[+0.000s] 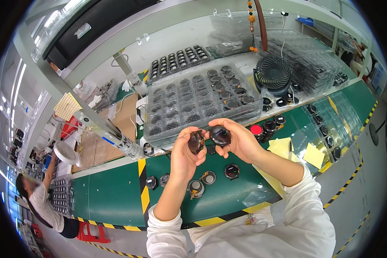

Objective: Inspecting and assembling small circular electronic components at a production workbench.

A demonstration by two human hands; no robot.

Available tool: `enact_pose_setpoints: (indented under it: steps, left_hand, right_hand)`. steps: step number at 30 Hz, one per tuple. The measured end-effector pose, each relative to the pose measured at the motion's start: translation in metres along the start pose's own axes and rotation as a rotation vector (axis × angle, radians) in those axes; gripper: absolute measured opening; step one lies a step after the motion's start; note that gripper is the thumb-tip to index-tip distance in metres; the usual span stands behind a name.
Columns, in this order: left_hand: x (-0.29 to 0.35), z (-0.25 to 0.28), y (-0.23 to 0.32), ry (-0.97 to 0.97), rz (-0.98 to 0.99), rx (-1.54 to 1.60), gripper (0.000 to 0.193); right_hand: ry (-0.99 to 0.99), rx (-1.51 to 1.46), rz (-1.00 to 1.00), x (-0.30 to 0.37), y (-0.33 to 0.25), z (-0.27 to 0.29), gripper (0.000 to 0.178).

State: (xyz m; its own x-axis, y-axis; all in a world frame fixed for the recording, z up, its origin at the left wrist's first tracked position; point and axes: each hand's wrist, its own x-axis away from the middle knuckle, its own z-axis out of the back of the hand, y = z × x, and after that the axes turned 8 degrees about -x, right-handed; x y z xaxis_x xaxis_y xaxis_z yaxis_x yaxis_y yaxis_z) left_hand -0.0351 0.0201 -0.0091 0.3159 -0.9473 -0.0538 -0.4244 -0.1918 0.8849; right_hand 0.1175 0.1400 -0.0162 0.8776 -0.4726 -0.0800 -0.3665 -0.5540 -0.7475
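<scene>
My left hand (185, 155) grips a round dark watch body (196, 142), tilted so that part of its side shows. In my right hand (241, 142) is a black round watch body (219, 136), its glossy face up. The two are held close together above the green mat. Below them lie a watch body with a lit face (231, 171), a grey round watch part (208, 177) and another with an orange-brown tab (196, 188). Two more watch bodies (152, 182) are left of my left forearm.
Clear trays (202, 101) of round parts are stacked behind my hands. A black fan (272, 75) stands at the back right. Right of my hands are a red-topped disc (256, 130), yellow paper sheets (314, 155) and a tray of watches (336, 124). A person (43, 198) sits far left.
</scene>
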Motion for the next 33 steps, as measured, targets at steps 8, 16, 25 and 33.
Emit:
enact_pose_setpoints:
  steps: [8, 16, 25, 33]
  left_hand:
    - [-0.001, 0.0, -0.001, -0.019, 0.009, 0.002, 0.033]
    - [0.0, -0.006, -0.003, 0.077, -0.093, -0.234, 0.026]
    - [-0.006, 0.0, -0.018, 0.166, -0.403, -0.605, 0.025]
    - [-0.001, -0.006, -0.008, 0.095, -0.234, -0.508, 0.035]
  right_hand:
    - [-0.004, -0.041, -0.005, 0.0, 0.005, 0.0, 0.04]
    - [0.018, 0.056, 0.052, 0.0, 0.002, 0.0, 0.043]
    - [-0.024, -0.233, -0.065, -0.006, 0.006, 0.01, 0.044]
    - [-0.059, -0.341, -0.053, -0.004, 0.005, 0.009, 0.044]
